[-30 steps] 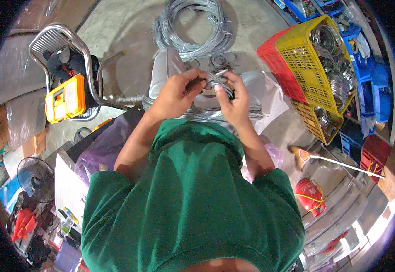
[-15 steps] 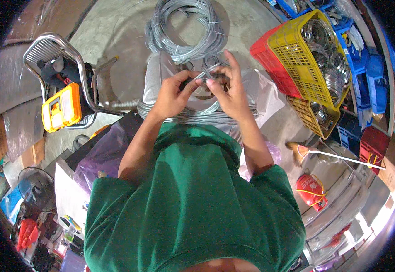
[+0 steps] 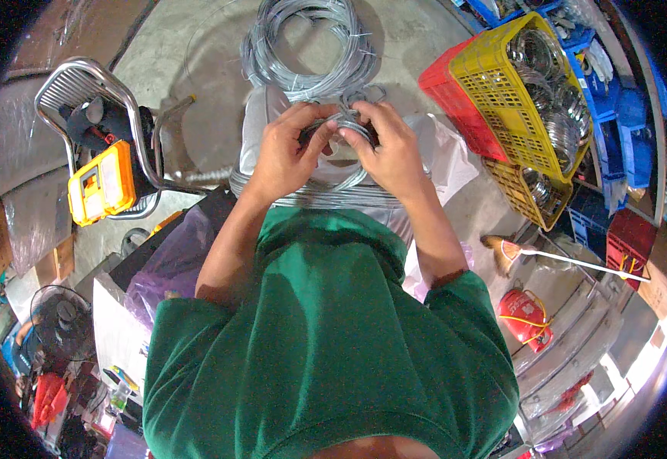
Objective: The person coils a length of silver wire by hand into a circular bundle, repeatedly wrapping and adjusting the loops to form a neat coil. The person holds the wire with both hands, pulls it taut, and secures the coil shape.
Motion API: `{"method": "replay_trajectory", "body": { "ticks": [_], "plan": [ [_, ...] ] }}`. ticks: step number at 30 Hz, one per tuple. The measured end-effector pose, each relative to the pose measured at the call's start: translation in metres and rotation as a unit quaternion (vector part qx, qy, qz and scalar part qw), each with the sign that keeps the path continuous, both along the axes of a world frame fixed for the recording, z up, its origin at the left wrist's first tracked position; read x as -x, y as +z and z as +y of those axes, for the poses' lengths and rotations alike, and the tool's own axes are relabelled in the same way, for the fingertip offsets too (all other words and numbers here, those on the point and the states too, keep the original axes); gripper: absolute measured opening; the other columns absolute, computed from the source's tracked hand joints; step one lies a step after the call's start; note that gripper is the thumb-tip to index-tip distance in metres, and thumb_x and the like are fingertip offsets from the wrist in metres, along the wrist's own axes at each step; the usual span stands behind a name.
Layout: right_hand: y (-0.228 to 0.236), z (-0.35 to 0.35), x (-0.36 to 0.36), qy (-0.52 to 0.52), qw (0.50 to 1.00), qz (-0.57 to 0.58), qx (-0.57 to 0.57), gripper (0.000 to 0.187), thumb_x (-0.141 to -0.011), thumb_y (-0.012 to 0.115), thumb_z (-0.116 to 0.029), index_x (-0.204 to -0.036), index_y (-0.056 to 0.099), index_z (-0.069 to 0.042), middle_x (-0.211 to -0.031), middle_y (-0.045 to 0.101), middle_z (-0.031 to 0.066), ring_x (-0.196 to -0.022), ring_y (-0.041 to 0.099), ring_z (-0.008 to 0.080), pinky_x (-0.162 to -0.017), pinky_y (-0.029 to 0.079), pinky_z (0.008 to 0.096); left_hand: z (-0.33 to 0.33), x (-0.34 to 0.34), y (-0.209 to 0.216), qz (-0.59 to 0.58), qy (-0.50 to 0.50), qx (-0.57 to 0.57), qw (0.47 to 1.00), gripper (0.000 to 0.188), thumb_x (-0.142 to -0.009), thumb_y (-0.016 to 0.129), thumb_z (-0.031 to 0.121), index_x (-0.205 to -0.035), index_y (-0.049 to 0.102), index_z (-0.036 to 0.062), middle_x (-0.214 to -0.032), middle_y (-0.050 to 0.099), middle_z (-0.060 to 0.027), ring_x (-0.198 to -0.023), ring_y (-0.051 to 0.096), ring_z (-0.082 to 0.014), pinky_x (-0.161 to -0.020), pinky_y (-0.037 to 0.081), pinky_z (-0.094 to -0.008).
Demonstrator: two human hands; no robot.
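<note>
Both of my hands are closed around a small coil of grey wire (image 3: 346, 120), held up over my lap. My left hand (image 3: 289, 149) pinches its left side between thumb and fingers. On the opposite side my right hand (image 3: 389, 149) grips it, the thumb close to the left thumb. Some loops stick up beyond the fingertips; other parts are hidden behind the fingers. Under my hands a wide bundle of grey wire (image 3: 341, 196) lies across my lap. Farther off, a large coil of grey wire (image 3: 260, 47) bound with thin ties rests on the floor.
A metal-framed chair (image 3: 147, 115) at the left carries an orange case (image 3: 104, 183). At the right stand a red crate (image 3: 456, 103) and a yellow crate (image 3: 494, 99) filled with wire coils. Behind them are blue bins (image 3: 636, 153). A broom (image 3: 505, 252) and a red canister (image 3: 525, 315) lie nearer.
My right hand's raised fingers have folded down onto the small coil, and the hands now wrap it from both sides. The coil has turned in my grip.
</note>
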State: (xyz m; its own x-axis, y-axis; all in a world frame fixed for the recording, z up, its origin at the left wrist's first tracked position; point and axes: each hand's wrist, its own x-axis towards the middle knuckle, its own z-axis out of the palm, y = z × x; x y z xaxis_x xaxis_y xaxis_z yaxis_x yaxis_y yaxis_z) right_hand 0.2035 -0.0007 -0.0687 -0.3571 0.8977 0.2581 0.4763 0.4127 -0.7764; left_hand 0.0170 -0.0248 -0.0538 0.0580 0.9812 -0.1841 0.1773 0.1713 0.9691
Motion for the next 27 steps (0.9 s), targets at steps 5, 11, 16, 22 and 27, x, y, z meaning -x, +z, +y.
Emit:
{"method": "replay_trajectory", "body": {
  "ticks": [5,11,16,22,27],
  "plan": [
    [0.004,-0.009,0.01,-0.048,0.985,0.136,0.092,0.047,-0.085,0.077,-0.015,-0.126,0.057,-0.002,-0.09,0.065,0.0135,-0.078,0.064,0.0258,-0.069,0.052,0.0392,0.001,0.001,-0.002,0.074,0.007,-0.082,0.994,0.02,-0.095,0.065,0.012,-0.109,0.068,-0.002,-0.092,0.069,-0.0124,-0.077,0.067,-0.0201,-0.066,0.051,-0.0303],
    [-0.002,-0.03,0.02,-0.162,0.91,0.233,0.304,0.026,-0.094,0.068,-0.021,-0.108,0.061,0.001,-0.069,0.06,0.0049,-0.054,0.056,0.0134,-0.051,0.046,0.031,0.005,-0.003,-0.013,-0.022,0.042,0.024,0.999,0.03,-0.094,0.067,0.016,-0.117,0.064,-0.0027,-0.097,0.07,-0.0146,-0.084,0.066,-0.0176,-0.07,0.051,-0.0297],
    [-0.033,-0.006,-0.003,-0.16,0.889,0.249,0.35,0.031,-0.1,0.061,-0.03,-0.092,0.059,0.0,-0.064,0.053,0.0021,-0.049,0.048,0.0094,-0.044,0.036,0.0262,0.007,-0.003,-0.042,0.017,-0.008,-0.053,0.998,0.052,-0.096,0.066,0.025,-0.14,0.049,0.0007,-0.124,0.062,-0.0183,-0.107,0.063,-0.0182,-0.082,0.052,-0.0301],
    [-0.142,0.069,-0.025,-0.27,0.823,0.234,0.441,0.045,-0.099,0.061,-0.036,-0.12,0.053,0.003,-0.1,0.062,0.0122,-0.074,0.065,0.0166,-0.075,0.05,0.0345,-0.003,0.026,-0.061,0.126,0.0,0.042,0.991,0.046,-0.097,0.065,0.028,-0.13,0.057,-0.0031,-0.115,0.068,-0.0199,-0.099,0.069,-0.0244,-0.081,0.053,-0.0333],
    [-0.169,0.05,-0.032,-0.26,0.891,-0.138,0.346,0.058,-0.097,0.064,-0.039,-0.136,0.05,0.003,-0.113,0.066,0.0147,-0.097,0.067,0.0265,-0.09,0.049,0.0368,-0.024,0.047,-0.063,0.242,-0.2,-0.104,0.944,0.049,-0.092,0.067,0.035,-0.124,0.062,-0.0023,-0.111,0.07,-0.0209,-0.102,0.068,-0.035,-0.091,0.051,-0.0432]
  ]
}}
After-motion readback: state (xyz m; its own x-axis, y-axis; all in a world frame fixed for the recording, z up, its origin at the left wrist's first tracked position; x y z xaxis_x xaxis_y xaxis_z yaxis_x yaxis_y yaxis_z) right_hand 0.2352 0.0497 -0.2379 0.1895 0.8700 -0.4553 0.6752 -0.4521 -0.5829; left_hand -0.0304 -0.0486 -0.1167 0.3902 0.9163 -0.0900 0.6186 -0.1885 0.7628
